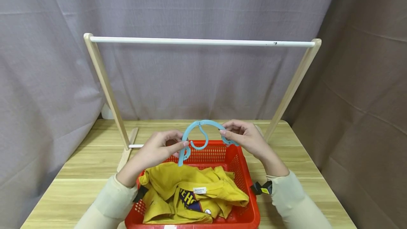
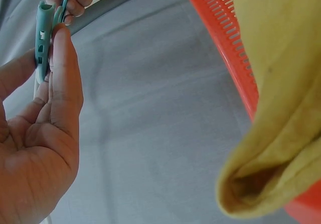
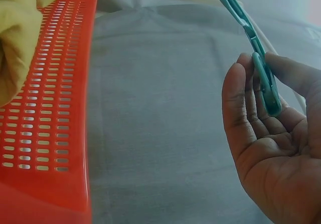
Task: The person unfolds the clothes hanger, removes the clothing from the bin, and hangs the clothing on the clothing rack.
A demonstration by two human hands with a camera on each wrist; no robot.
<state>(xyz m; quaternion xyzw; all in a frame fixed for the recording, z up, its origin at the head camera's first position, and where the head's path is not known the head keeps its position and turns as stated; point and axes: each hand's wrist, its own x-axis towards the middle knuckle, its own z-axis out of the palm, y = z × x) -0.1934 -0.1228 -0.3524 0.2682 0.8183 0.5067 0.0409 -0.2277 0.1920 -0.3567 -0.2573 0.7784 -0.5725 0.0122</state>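
Leftmost on the bench (image 1: 76,183) I have the rack's left post (image 1: 106,84), its white bar (image 1: 203,41) running across behind everything, probably set back so my reach over the basket stays free. Next, left grip (image 1: 163,146): thumb and fingers pinching one end of the light-blue hanger (image 1: 200,123), near its small end loop. Hanger is mid-air between the two grips, over the basket's far side, arms bowed into an arch, hook (image 1: 207,138) hanging down inside it. Below, red basket (image 1: 248,181) sits close to me, I guess for easy access, with a yellow garment (image 1: 165,179) loosely bunched inside, white label (image 1: 199,190) facing up. Right grip (image 1: 246,135) pinches the other end, thumb against fingers. I read the two-end hold as keeping the hinged middle under control, since neither grip covers the joint. Far right: rack's right post (image 1: 294,84), carrying the bar's other end
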